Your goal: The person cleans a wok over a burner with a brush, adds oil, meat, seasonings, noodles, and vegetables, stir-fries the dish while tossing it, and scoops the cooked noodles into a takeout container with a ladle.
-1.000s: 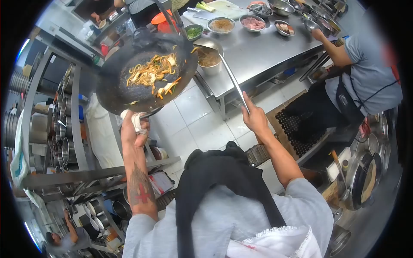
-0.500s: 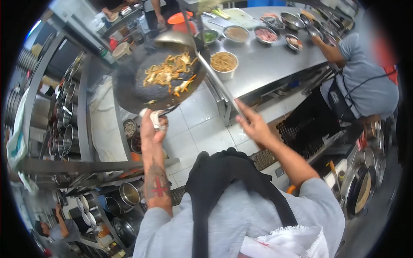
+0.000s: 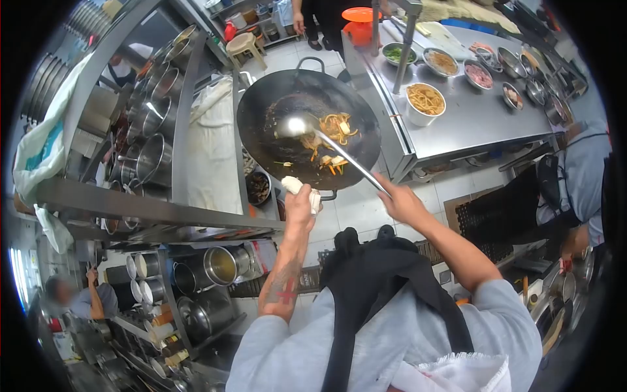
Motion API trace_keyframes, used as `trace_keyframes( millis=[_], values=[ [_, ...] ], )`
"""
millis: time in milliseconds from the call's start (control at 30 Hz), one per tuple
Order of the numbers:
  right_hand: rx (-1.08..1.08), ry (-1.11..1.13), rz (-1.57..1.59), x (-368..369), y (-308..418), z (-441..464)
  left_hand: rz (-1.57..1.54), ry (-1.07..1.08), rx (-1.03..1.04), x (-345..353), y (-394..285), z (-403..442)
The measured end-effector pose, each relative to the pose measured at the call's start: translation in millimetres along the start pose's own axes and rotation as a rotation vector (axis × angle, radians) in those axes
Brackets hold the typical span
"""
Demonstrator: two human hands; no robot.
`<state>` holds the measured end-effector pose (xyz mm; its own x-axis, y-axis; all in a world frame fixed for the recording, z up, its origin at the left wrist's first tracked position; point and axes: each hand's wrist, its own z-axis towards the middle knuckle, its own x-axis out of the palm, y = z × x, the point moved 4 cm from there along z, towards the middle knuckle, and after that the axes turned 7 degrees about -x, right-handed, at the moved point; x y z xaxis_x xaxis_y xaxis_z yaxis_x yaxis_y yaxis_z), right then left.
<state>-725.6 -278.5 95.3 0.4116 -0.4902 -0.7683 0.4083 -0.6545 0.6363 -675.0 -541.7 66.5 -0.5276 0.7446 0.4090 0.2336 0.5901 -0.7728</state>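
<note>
My left hand (image 3: pixel 299 202) is closed round a folded white cloth (image 3: pixel 292 185) at the near edge of a dark wok (image 3: pixel 261 140). Fried noodles (image 3: pixel 338 125) with carrot strips and pale pieces lie in the wok, right of its middle. My right hand (image 3: pixel 401 204) grips the handle end of a long metal ladle (image 3: pixel 297 127), whose bowl is over the wok's inside, left of the noodles. On the steel table beyond the wok stands a white tub (image 3: pixel 424 104) filled with noodles.
Metal bowls of chopped green (image 3: pixel 398 53) and pink food (image 3: pixel 479 75) stand on the steel table (image 3: pixel 457 134). A person (image 3: pixel 581 176) is at the right. Pot-filled shelves (image 3: pixel 157 206) flank the left, with a wooden stool (image 3: pixel 245 47) behind. Another person stands at the top.
The wok, held by my left hand, has shifted right in view. The ladle has come down from above the wok's right edge to inside it. The noodle tub, earlier partly behind the ladle, is fully visible.
</note>
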Motion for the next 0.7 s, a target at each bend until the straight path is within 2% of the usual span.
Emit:
trace_keyframes(
  millis=[133,167,233,333,367,433,533,567,633,667,700],
  values=[
    [-0.088,-0.018,-0.095,-45,-10,-81,0.071,0.030,-0.069,-30,-26,-6],
    [0.040,0.033,-0.089,-60,2,-74,0.067,0.037,-0.081,-34,-23,-7],
    [-0.022,-0.111,-0.172,-61,19,-28,-0.012,0.083,-0.061,-37,-24,-4],
    [-0.038,-0.189,-0.199,-26,13,30,-0.019,0.110,-0.073,-39,-22,1],
    [-0.163,-0.246,-0.243,-13,9,16,0.000,0.095,-0.069,-37,-29,6],
    [-0.120,-0.125,-0.276,-6,10,-41,-0.092,0.093,-0.049,-35,-37,8],
    [-0.084,-0.044,-0.164,-47,23,-79,0.038,0.045,-0.057,-45,-38,16],
    [0.065,0.012,-0.214,-66,44,-61,0.044,0.055,-0.077,-49,-35,16],
    [-0.134,-0.115,-0.375,-85,37,-8,0.005,0.136,-0.039,-49,-32,18],
    [-0.107,-0.087,-0.509,-91,34,19,-0.001,0.093,-0.044,-46,-34,15],
    [-0.202,-0.152,-0.548,-96,28,42,0.005,0.101,-0.059,-44,-33,18]
  ],
)
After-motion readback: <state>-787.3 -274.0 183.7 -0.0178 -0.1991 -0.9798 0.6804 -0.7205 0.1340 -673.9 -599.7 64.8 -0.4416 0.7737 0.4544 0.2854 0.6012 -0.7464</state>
